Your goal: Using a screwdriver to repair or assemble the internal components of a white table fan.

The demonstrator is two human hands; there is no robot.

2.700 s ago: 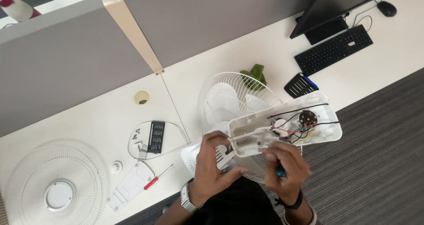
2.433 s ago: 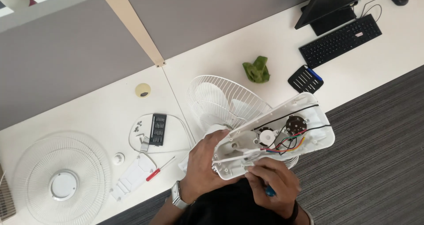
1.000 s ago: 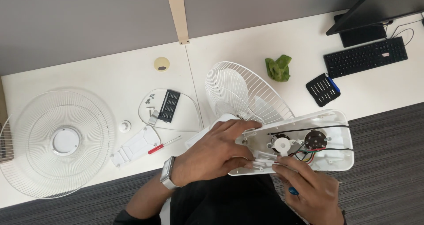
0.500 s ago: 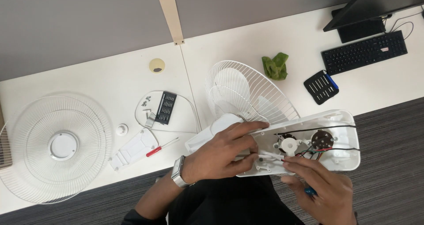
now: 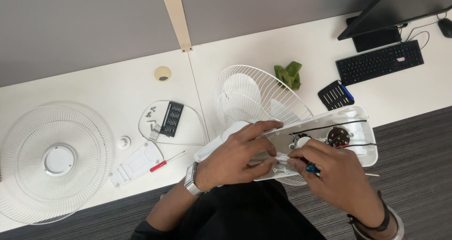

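Change: both hands have drawn closer together over the fan base since half a second ago.
Left hand (image 5: 240, 157): clamped on white fan base (image 5: 362, 122), lower centre.
Right hand (image 5: 336, 176): closed around blue-handled screwdriver (image 5: 311, 168).
Base: open underside, black wires, round switch.
Behind: wire fan guard (image 5: 256, 96).

This is an office, at a desk row used for a bit of repair work. A long white table (image 5: 94, 87) runs against grey fabric partition panels (image 5: 84, 28) joined by a pale wooden strip (image 5: 175, 16). At the far right stand a dark monitor (image 5: 391, 7), a black keyboard (image 5: 379, 62) and a mouse (image 5: 444, 27) on its cable. A round cable port (image 5: 163, 73) is set in the tabletop, and grey ribbed carpet (image 5: 414, 141) covers the floor
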